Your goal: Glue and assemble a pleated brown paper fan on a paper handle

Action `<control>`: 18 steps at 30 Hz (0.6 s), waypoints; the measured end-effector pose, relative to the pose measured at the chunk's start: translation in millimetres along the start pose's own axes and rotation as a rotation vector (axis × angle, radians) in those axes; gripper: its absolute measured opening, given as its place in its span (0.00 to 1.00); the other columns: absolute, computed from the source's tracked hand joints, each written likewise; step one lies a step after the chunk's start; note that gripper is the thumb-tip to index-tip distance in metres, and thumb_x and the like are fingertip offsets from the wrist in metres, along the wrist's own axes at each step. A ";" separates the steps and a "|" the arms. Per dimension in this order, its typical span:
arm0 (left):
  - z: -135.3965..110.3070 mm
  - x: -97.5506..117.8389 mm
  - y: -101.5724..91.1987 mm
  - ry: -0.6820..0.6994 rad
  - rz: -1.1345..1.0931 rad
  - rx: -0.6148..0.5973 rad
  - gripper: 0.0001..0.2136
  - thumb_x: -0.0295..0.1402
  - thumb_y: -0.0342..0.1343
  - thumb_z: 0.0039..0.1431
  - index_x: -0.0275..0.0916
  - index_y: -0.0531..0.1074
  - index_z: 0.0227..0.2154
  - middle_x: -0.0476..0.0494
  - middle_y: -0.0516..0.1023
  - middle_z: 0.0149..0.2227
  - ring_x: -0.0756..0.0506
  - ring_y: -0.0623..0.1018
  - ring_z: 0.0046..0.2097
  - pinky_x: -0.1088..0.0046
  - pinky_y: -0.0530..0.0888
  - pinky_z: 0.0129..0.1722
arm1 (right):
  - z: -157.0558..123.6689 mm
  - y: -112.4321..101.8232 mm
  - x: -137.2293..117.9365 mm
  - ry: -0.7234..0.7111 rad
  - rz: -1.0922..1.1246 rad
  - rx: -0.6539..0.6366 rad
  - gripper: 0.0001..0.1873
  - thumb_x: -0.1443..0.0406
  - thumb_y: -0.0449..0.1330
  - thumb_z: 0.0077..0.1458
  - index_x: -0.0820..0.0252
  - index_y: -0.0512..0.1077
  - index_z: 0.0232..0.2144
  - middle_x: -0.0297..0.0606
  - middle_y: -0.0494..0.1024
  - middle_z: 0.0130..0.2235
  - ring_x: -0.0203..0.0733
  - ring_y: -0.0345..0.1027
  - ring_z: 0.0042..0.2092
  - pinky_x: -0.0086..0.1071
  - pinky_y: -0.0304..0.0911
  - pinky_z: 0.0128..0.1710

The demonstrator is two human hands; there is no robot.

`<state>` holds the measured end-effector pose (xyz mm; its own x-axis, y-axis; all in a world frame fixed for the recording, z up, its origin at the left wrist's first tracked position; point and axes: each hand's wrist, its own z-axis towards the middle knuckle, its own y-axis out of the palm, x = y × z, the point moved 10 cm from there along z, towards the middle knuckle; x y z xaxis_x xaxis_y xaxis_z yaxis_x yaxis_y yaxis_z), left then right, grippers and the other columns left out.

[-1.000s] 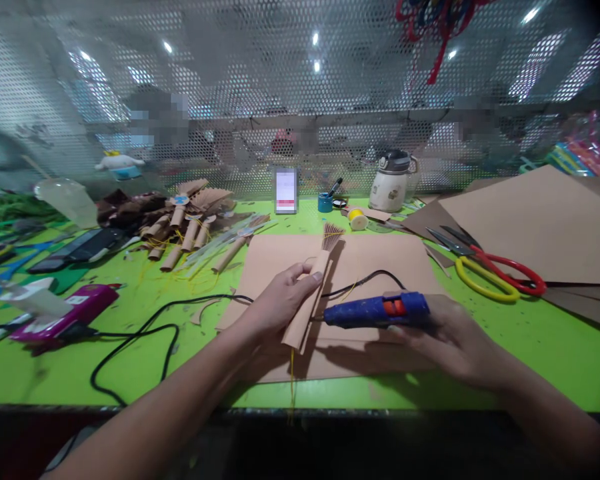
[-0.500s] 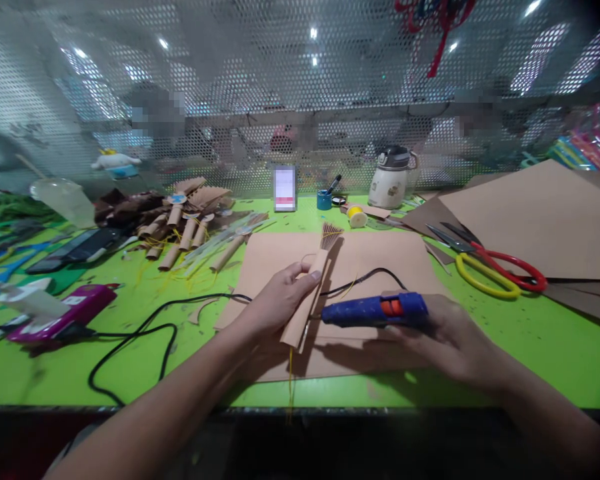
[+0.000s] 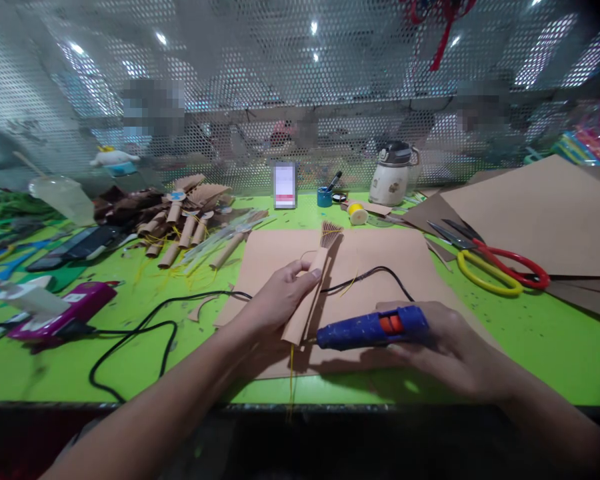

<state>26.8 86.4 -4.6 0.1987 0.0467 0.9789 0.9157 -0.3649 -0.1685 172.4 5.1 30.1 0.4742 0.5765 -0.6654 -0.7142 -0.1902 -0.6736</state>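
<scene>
Apparently to leave its right edge reachable, left hand (image 3: 283,292) pinches a tan, pleat-tipped paper tube (image 3: 303,317) above the tan paper sheet (image 3: 380,252), mid-scene, while right hand (image 3: 447,347) grips a blue plastic glue gun (image 3: 360,331), nozzle (image 3: 311,341) by that edge's near end.

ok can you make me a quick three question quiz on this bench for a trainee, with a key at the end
1. Which hand holds the glue gun?
2. True or false: the scissors lie to the right of the glue gun.
3. Fill the gap: a ____ thread hangs from the near end of the paper tube in the left hand.

Key: 1. The right hand. 2. True. 3. Yellow.
</scene>
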 end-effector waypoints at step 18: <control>0.6 -2.5 0.7 -0.005 -0.018 -0.010 0.09 0.39 0.54 0.56 0.38 0.69 0.33 0.52 0.75 0.29 0.49 0.73 0.32 0.76 0.67 0.33 | -5.4 -3.7 1.4 -0.037 -0.054 0.066 0.09 0.65 0.57 0.56 0.60 0.71 0.40 0.41 0.79 0.38 0.43 0.73 0.38 0.28 0.68 0.35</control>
<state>27.1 86.6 -7.2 0.1835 0.0577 0.9813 0.9156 -0.3734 -0.1492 178.5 2.3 29.9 0.4940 0.6138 -0.6158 -0.7211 -0.1065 -0.6846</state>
